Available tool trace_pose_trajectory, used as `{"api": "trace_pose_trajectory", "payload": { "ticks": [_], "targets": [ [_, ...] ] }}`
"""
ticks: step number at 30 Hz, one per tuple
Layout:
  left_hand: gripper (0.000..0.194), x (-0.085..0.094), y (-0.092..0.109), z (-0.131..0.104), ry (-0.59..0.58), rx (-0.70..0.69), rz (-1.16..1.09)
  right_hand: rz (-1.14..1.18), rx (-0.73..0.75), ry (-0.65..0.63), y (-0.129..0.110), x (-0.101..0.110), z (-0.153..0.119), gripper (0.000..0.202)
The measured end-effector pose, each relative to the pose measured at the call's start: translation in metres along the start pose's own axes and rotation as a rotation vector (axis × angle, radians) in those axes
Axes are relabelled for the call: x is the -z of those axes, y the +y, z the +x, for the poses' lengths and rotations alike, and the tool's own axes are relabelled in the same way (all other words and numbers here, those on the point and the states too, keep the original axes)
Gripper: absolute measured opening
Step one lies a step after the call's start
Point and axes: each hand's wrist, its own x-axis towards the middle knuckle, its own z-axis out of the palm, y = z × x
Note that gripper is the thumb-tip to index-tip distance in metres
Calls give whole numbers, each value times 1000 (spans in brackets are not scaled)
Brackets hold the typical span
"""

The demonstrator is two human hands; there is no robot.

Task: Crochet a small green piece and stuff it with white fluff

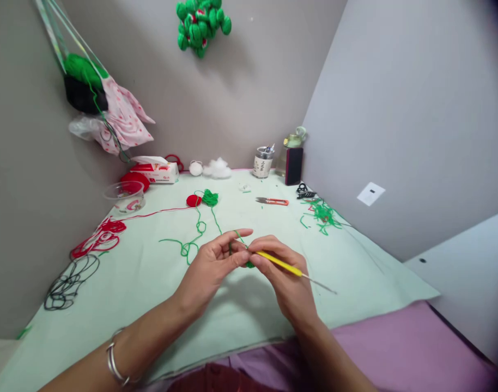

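Head view, with orange snips (272, 201) on pale green desk (347, 272) as reference point. Shows left hand (208, 267) on near side of snips and to their left, pinching green piece (249, 265) between thumb and fingers. Extends left index finger, with green strand (241, 238) drawn over it. Shows right hand (287, 277) directly on near side of snips, gripping yellow crochet hook (279, 263) between thumb and fingers. Brings one end of hook up to left fingertips; points bare metal end toward near right of snips. Locates green piece nearer than snips and slightly left of them, mostly covered by fingers. Cannot confirm its full shape.

Left of snips, records red yarn ball (194, 201) just beside green yarn bundle (210, 197). Farther left and nearer, lists red yarn loops (99, 239), then black yarn loops (71, 283). Beyond snips to left, lists tissue box (163, 172) and white stuffing (217, 168). Beyond snips, notes pen cup (263, 163); farther right, dark phone (294, 166), upright before bottle (292, 141). Right of snips, records black clip (305, 191) and, nearer, green yarn scraps (325, 215).
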Motion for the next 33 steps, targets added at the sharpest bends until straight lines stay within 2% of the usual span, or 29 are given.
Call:
{"api": "trace_pose_trajectory", "payload": {
  "ticks": [3, 6, 12, 15, 18, 23, 28, 33],
  "targets": [
    [34, 3, 7, 5, -16, -33, 11, -9, -22, -76, -11, 5, 15, 5],
    [32, 6, 12, 11, 12, -73, 10, 18, -52, -95, -15, 8, 37, 8],
    [33, 20, 5, 27, 72, -126, 78, 25, -71, -85, 6, -5, 71, 22],
    [36, 28, -2, 32, 103, -108, 90, 1, -64, -103, 17, -11, 73, 22],
    [30, 34, -7, 33, 149, -114, 128, -14, -87, -113, 22, -12, 70, 20],
    [17, 40, -7, 29, 208, -166, 238, -52, -134, -135, 27, -9, 68, 18],
    [16, 43, -12, 28, 254, -196, 359, -81, -181, -222, 33, -15, 66, 23],
    [16, 47, -18, 29, 264, -275, 422, -85, -199, -212, 35, -15, 67, 22]
  ]
}}
